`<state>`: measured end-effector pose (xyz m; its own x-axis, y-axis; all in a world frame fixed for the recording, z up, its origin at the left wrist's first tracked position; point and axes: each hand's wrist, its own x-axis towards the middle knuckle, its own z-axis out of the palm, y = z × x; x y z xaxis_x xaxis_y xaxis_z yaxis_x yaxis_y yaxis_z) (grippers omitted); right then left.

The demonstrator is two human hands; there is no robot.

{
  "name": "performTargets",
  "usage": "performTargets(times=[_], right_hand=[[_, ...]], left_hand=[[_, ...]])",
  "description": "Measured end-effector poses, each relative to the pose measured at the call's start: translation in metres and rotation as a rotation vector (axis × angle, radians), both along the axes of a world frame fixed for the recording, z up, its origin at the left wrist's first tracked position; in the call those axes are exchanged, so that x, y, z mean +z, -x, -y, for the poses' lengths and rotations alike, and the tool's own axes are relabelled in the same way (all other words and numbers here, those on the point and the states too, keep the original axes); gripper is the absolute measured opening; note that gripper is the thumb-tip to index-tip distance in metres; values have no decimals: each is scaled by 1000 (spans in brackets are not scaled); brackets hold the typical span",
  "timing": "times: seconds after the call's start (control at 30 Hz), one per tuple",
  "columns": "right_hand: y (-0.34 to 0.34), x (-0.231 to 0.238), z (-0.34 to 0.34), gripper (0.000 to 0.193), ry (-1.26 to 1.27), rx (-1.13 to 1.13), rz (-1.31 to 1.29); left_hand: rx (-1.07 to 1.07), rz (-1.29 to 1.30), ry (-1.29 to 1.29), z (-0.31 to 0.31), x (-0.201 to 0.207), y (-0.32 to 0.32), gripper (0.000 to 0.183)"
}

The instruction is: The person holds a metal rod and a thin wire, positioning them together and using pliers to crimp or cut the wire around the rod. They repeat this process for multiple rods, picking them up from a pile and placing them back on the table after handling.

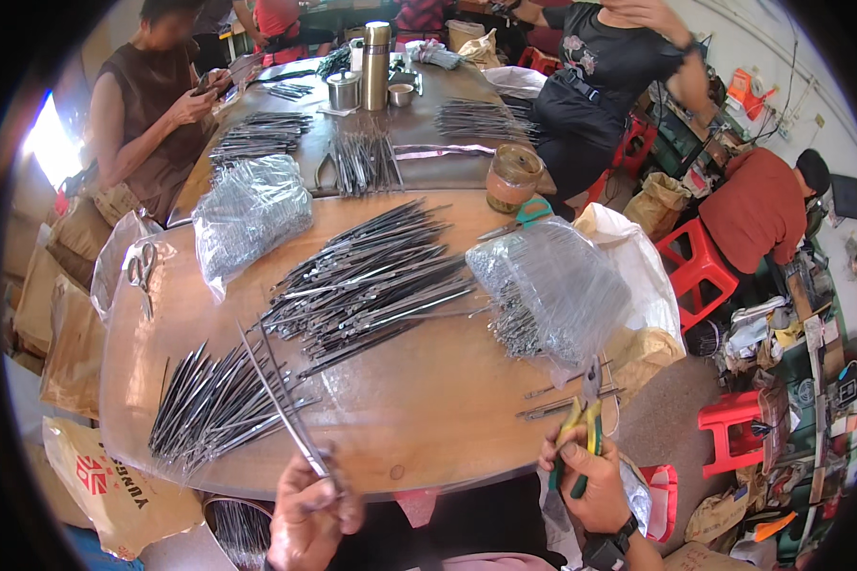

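Note:
Thin metal rods (290, 423) rise from my left hand (316, 514), whose fingers are closed around their lower ends; they slant up and left over the table. My right hand (592, 476) grips pliers (594, 428) with yellow and green handles, jaws pointing up, near the table's front edge. Left of the held rods lies a pile of dark rods (224, 409). A larger pile of rods (371, 276) lies across the middle of the table. A few loose rods (567, 404) lie by the pliers. At the right, a clear plastic bag (552, 285) contains many small metal pieces.
Another filled clear bag (252, 219) and scissors (143, 276) lie at the left. Green-handled scissors (531, 213) lie beside a jar (512, 179). A thermos (376, 71) stands farther back. Several people sit around; red stools (695, 271) stand right. A bucket of rods (241, 528) stands below.

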<state>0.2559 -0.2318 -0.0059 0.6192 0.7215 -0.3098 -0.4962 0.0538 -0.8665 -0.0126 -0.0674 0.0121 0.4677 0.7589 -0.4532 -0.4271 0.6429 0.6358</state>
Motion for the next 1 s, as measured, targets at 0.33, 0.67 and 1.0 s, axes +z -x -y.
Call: performTargets(times=[0.33, 0.67, 1.0], right_hand=[[4, 21, 2, 14, -89, 48, 389], [0, 14, -6, 84, 0, 333, 1216], [9, 27, -33, 20, 46, 605, 1146]], left_hand=[[-194, -62, -145, 41, -37, 0, 10], [-610, -559, -352, 24, -34, -11, 10], [-612, -327, -272, 42, -42, -6, 11]])
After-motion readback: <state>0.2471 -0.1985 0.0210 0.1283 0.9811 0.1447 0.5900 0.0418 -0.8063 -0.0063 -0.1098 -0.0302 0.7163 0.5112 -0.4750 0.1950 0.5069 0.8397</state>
